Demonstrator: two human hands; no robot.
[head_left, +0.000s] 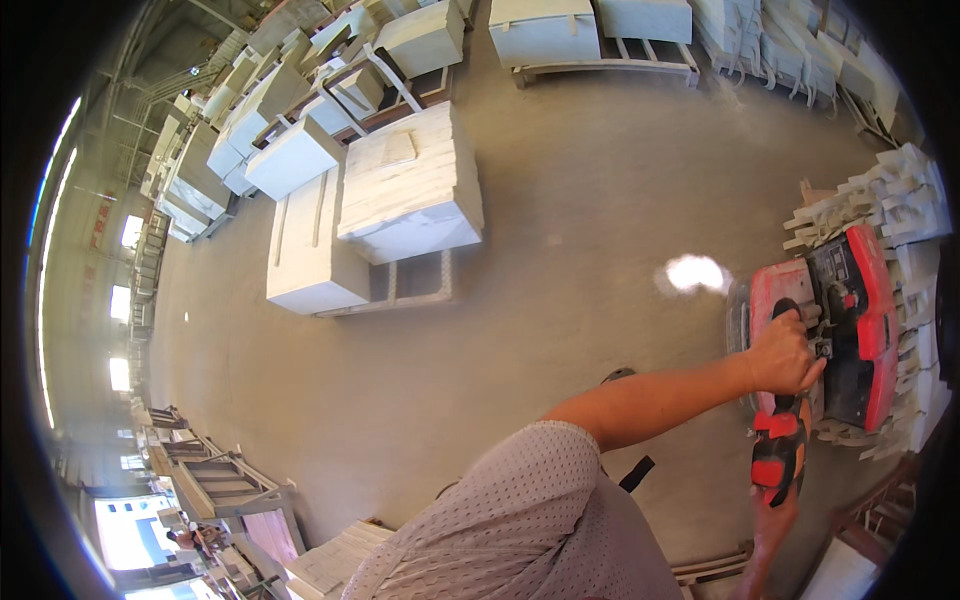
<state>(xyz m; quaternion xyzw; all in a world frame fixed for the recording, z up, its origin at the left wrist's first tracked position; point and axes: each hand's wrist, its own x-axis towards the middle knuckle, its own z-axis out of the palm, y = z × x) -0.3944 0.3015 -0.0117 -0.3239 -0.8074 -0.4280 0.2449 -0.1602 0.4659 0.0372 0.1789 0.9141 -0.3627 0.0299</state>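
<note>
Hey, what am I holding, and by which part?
A red and black power tool: left hand around its far part, right hand at its near end, grip partly hidden.

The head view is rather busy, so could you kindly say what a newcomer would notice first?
Probably the red-and-black equipment at the right, gripped by the left hand. Next come the white glare on the floor just left of it and the large pale blocks left of the upper centre.

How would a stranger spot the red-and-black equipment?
Look right, to the jagged stack of pale pieces. In front of it, at the person's left hand, is the bulky equipment, whose bright red stands out against those pale neighbours.
</note>
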